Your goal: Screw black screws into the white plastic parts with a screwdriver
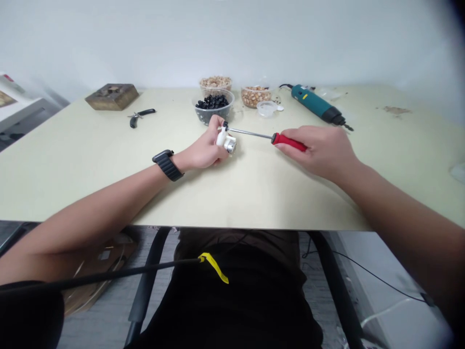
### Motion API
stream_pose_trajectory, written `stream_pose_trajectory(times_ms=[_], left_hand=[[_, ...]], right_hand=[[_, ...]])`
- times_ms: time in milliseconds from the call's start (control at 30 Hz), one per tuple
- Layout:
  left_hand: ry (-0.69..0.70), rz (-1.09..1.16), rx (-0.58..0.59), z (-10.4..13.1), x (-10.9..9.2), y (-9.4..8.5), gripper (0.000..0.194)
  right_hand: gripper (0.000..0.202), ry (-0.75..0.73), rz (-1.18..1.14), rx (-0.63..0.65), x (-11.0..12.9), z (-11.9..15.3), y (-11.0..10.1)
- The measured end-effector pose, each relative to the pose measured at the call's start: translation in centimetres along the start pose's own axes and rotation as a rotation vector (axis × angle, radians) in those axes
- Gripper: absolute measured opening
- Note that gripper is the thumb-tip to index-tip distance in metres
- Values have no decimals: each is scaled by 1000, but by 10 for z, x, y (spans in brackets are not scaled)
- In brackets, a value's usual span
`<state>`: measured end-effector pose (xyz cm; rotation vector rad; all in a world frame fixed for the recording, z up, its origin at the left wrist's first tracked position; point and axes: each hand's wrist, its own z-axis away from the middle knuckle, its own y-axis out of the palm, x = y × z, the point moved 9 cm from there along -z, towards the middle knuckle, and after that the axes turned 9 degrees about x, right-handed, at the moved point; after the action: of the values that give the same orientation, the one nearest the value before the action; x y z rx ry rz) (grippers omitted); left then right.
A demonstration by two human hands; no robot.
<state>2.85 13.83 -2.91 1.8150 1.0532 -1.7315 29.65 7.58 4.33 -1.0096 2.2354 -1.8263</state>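
Note:
My left hand, with a dark watch on its wrist, is closed around a small white part with a silvery round end. A small black piece sits at the top of the white part, by my fingertips. In my right hand is a screwdriver with a red handle, held level. Its metal shaft points left, and the tip meets or nearly meets the black piece; I cannot tell which. Both hands are above the table, in front of the plastic bowls.
Behind my left hand stands a bowl of black pieces. Two tubs, one of pale pieces and one of brownish pieces, are beside it. A small clear cup, green rotary tool, black-handled pliers and wooden block lie around.

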Motion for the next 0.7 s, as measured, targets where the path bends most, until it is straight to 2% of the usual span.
stream_pose_trajectory(times_ms=[133,267,333,367,433,500,600,700], left_hand=[[11,-49,-30,0,-5,2,79],[66,-101,-111,-2,-17,4,75],[84,-107,-119,-2,-21,5,75],[87,-93,-116,-2,-21,6,75],[83,-34,-100,-1,-18,7,76],[54,29,-89,1,-12,6,77],[-10,86,-117,3,-3,3,77],[-29,142,-166,4,0,0,77]], right_hand=[[52,77,-180,113,-9,-6,7],[76,211,-507,424,-23,-6,28],[75,254,-594,529,-25,-1,33],[72,270,-609,537,-26,0,33],[66,283,-614,488,-28,2,28],[56,249,-565,368,-26,0,21],[38,114,-269,141,-14,-3,6],[36,33,24,50,-2,-1,2]])
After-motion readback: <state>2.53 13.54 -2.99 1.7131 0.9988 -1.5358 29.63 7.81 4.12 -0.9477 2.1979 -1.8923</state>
